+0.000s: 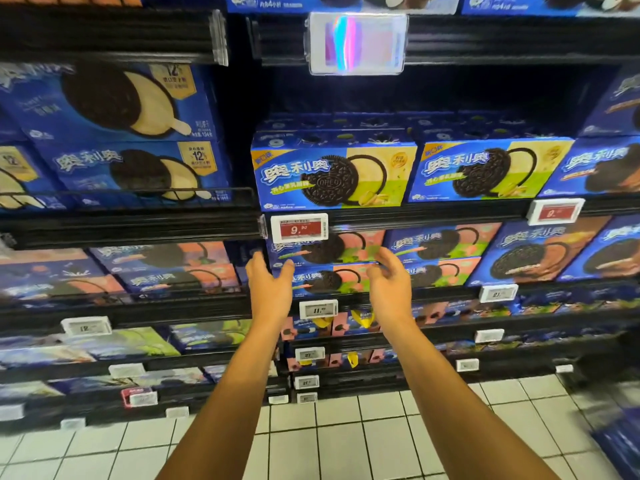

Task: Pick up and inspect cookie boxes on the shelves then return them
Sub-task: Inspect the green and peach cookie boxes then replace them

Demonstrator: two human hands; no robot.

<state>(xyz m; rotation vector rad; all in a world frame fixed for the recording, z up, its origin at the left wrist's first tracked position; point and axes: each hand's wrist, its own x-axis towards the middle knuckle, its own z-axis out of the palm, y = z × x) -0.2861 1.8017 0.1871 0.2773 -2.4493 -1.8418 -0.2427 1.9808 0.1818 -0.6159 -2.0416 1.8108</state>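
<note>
1. Both arms reach forward toward the shelves. The left hand (pixel 269 284) and the right hand (pixel 389 282) are spread wide with fingers loosely curled, and neither holds anything.
2. The hands sit either side of a stack of two blue cookie boxes with pink and green art (pixel 327 268). They look close to it, but I cannot tell whether a finger touches it.
3. A black shelf edge (pixel 433 213) runs just above the hands, with a red price tag (pixel 299 228) clipped on it over the upper box.
4. On that shelf stand two blue boxes with yellow and green fronts, one on the left (pixel 334 169) and one on the right (pixel 485 168), side by side.
5. A white price tag (pixel 318 309) hangs between the wrists, on the shelf edge below the stack.
6. More blue boxes fill the neighbouring bays; those at the left (pixel 114 133) are blurred.
7. A shiny blank label holder (pixel 356 43) hangs from the top shelf.
8. The floor (pixel 346 441) is pale square tile with dark grout.
</note>
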